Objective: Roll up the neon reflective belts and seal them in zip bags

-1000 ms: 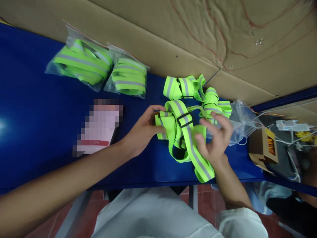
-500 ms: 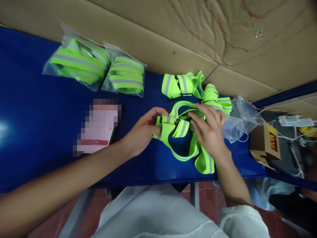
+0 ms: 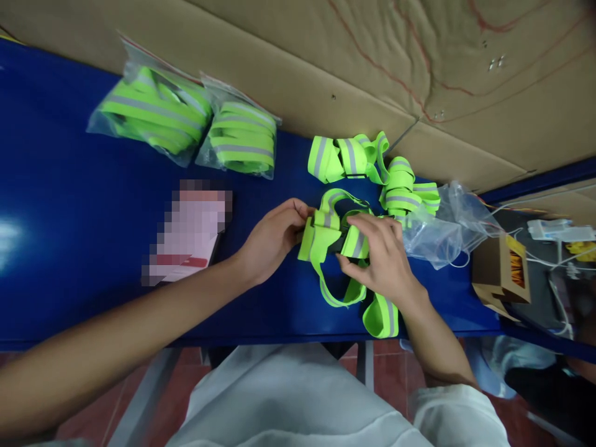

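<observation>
A neon-green reflective strap (image 3: 326, 239) with a grey stripe is bunched in loops over the blue table, a dark buckle among its folds. My left hand (image 3: 274, 239) pinches the strap's left end between thumb and fingers. From the right, my right hand (image 3: 379, 251) grips a folded part of the same strap beside the buckle, thumb below and fingers on top. One loop hangs below my hands, and another (image 3: 382, 316) lies near the table's front edge. My right hand hides part of the strap.
Two clear bags (image 3: 242, 139) of similar straps lie at the back left. Loose coiled straps (image 3: 349, 158) lie behind my hands. A pixelated pink item (image 3: 190, 230) sits left. Right are crumpled clear plastic (image 3: 433, 236), a cardboard box (image 3: 498, 270) and cables.
My right hand has moved left and down from the upper right loop onto the folded part by the buckle. My left hand keeps its pinch, and the lower loops have shifted.
</observation>
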Demonstrator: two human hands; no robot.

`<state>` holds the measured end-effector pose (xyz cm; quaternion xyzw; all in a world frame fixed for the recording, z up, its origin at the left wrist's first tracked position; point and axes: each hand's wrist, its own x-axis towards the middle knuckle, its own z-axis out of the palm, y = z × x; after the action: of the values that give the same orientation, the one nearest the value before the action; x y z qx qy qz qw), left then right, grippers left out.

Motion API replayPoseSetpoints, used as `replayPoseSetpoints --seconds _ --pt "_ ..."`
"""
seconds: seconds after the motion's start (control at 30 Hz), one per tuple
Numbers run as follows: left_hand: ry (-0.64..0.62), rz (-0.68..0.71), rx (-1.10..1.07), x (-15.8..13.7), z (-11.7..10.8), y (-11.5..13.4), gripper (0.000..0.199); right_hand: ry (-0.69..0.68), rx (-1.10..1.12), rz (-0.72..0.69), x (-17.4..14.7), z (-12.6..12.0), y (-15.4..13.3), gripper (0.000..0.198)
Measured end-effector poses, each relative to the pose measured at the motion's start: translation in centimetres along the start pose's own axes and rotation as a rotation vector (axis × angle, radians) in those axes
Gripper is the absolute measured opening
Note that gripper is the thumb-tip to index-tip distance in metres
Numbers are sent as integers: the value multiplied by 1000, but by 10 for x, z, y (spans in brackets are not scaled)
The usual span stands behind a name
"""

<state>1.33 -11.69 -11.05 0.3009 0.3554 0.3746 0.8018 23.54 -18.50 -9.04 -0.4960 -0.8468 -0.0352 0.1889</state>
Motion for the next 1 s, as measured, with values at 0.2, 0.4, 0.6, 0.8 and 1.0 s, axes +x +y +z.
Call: replayPoseSetpoints --seconds 0.2,0.4,0.6,0.8,1.0 --pt "-111 831 907 -17 -3 -4 29 8 25 -56 -3 -5 0 63" --pt "-155 959 1285 -14 -6 -19 24 80 182 -38 -5 -1 7 64" --pt "-160 972 1400 -11 -9 -24 39 58 244 -46 -6 1 6 66" --pt "-174 909 1369 -11 -13 -23 31 34 216 -86 -6 -3 2 81" --pt "-187 899 1383 -11 -14 -20 21 1 180 -128 -4 -7 2 80"
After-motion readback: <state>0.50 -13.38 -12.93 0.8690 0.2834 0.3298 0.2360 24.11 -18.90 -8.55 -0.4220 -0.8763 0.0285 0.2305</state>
